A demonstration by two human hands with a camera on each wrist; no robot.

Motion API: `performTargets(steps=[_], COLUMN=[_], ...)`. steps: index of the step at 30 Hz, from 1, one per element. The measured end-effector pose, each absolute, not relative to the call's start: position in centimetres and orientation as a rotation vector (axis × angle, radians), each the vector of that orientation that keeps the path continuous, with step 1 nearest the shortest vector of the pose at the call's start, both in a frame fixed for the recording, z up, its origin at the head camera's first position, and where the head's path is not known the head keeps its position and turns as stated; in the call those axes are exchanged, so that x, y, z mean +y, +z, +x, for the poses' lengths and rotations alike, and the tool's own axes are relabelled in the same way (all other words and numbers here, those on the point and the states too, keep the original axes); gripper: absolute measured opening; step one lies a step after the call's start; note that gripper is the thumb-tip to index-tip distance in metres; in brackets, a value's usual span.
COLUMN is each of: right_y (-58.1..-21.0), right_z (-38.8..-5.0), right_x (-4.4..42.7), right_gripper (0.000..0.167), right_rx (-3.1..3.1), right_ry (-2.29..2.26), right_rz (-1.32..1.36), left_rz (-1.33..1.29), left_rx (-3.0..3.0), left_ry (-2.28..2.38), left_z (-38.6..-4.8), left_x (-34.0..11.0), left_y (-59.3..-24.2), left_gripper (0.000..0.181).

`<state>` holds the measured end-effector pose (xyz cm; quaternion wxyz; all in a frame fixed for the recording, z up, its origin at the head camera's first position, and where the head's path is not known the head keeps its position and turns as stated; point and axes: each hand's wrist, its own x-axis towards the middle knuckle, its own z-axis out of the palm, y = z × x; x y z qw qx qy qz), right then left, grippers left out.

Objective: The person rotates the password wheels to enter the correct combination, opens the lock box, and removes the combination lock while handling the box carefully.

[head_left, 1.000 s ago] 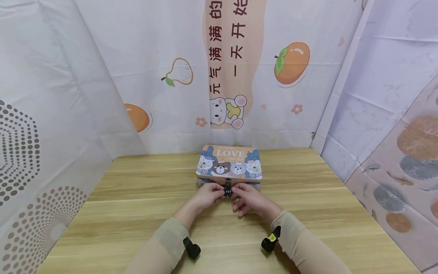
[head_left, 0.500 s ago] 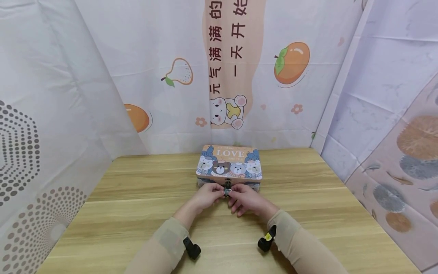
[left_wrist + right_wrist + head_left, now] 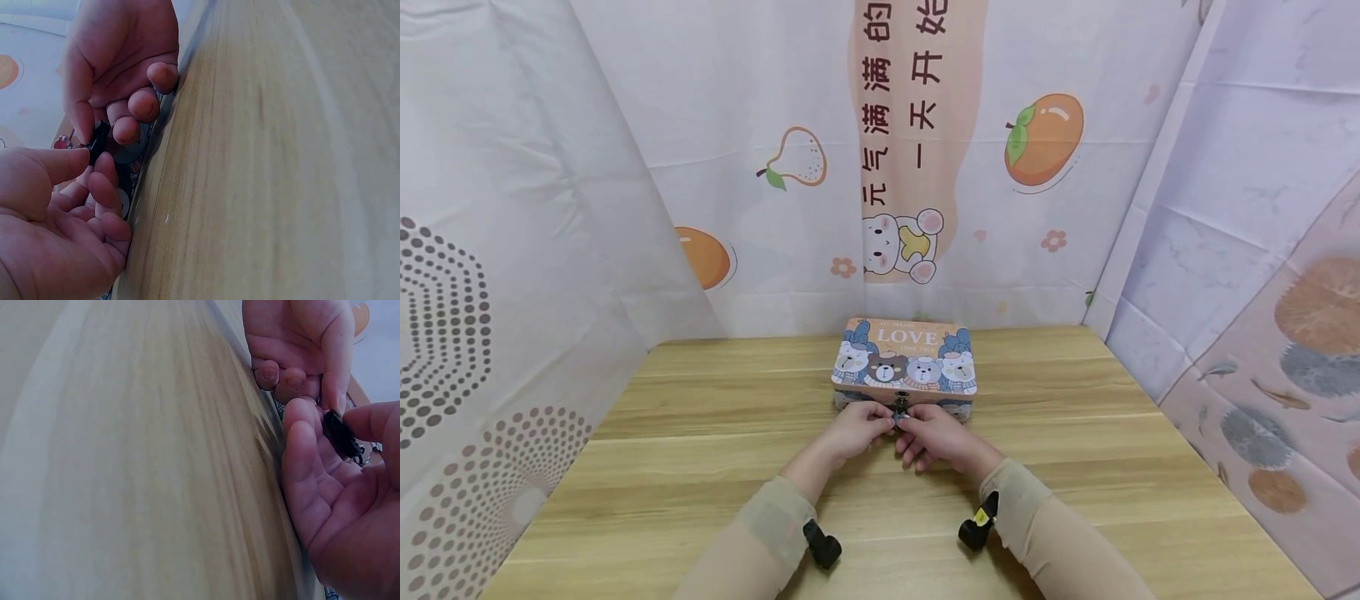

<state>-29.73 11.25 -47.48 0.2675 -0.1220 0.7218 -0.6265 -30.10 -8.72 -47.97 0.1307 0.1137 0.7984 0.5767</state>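
Observation:
A small black combination padlock (image 3: pixel 900 411) hangs at the front clasp of a tin box (image 3: pixel 906 357) with bears and the word LOVE on its lid. My left hand (image 3: pixel 852 433) pinches the padlock's left side between thumb and fingers. From the right, my right hand (image 3: pixel 945 437) also pinches it, its thumb lying over the front face. Both hands' fingertips meet at the padlock (image 3: pixel 98 142) in the left wrist view. The right wrist view shows the black padlock body (image 3: pixel 340 434) between the thumbs and fingers. Its dials are mostly hidden, and the lid is down.
The box stands near the back of a wooden table (image 3: pixel 715 467). Printed curtains (image 3: pixel 760 250) hang behind and along both sides. A black wrist camera (image 3: pixel 822 546) sits on the left sleeve and another wrist camera (image 3: pixel 977 533) on the right.
My right hand has shifted slightly left, and its thumb has come over the padlock's face, covering the dials seen earlier. The left hand keeps its grip in place. The box has not visibly moved.

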Motion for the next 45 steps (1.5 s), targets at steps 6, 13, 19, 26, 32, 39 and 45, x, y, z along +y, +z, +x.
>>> performTargets(steps=[6, 13, 19, 26, 32, 39, 45], right_y=[-47.26, -47.35, -47.44, -47.45, -47.60, -47.54, -47.80], right_z=[-29.61, -29.60, -29.62, -29.55, -29.72, -29.76, -29.87], right_x=[11.12, 10.99, 10.97, 11.10, 11.13, 11.50, 11.73], right_gripper=[0.030, 0.029, 0.031, 0.032, 0.035, 0.055, 0.057], right_rx=[1.956, 1.964, 1.980, 1.988, 1.935, 1.891, 1.864], right_ry=[-1.685, -1.678, -1.673, -1.671, -1.728, -1.743, -1.754], right_rz=[-0.310, -0.316, -0.308, -0.310, -0.279, -0.256, -0.254], left_rz=[0.324, 0.326, 0.324, 0.318, 0.312, 0.316, 0.304], left_rx=[2.311, 2.311, 2.311, 2.317, 2.329, 2.329, 2.326], left_ry=[1.673, 1.670, 1.666, 1.670, 1.668, 1.673, 1.667], left_z=[-30.21, -30.20, -30.08, -29.93, -29.95, -29.97, -30.14], left_x=[-8.73, -8.71, -8.58, -8.54, -8.62, -8.58, -8.51], left_y=[-48.05, -48.08, -47.89, -47.82, -47.92, -48.00, -48.22], left_gripper=[0.014, 0.014, 0.014, 0.014, 0.014, 0.015, 0.015])
